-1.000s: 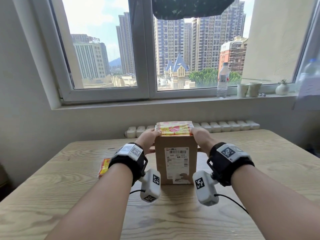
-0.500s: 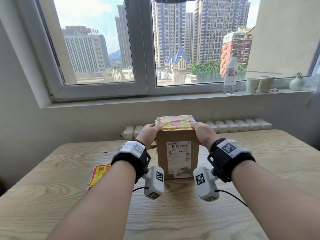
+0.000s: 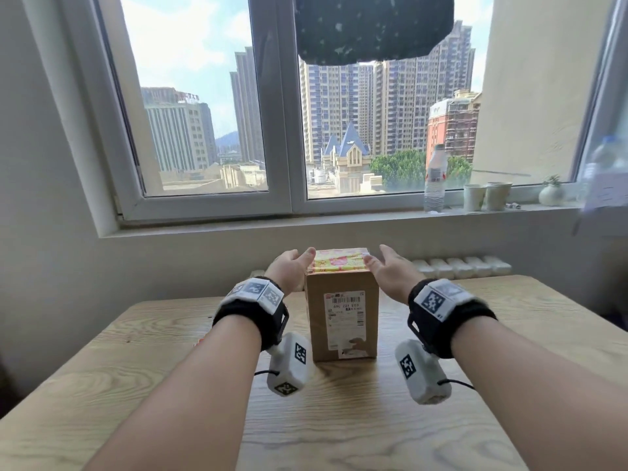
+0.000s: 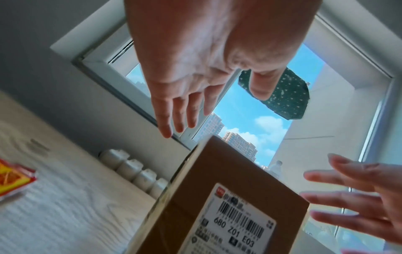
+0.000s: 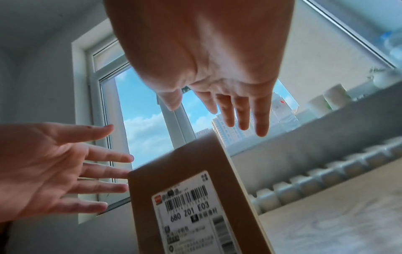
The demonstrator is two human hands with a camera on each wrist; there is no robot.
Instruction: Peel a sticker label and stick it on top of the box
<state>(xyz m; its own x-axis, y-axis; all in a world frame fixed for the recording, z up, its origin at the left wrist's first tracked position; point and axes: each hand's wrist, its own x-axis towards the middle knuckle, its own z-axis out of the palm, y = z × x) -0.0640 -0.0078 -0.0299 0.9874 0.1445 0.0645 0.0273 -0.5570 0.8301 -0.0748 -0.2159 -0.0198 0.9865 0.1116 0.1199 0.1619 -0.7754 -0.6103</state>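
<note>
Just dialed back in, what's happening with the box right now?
A person has both hands open on either side of the cardboard box standing on the wooden table. The left hand and right hand flank its top and hold nothing. A colorful sticker lies on top of the box. A red and yellow sheet lies on the table, left of the box.

Up on the windowsill (image 3: 339,223) a clear water bottle (image 3: 435,180) stands just beside two paper cups (image 3: 486,196), a small white vase (image 3: 550,193) farther right (a little plant in it). Dark speckled cloth (image 3: 373,27) hangs over the window (image 3: 217,107).
</note>
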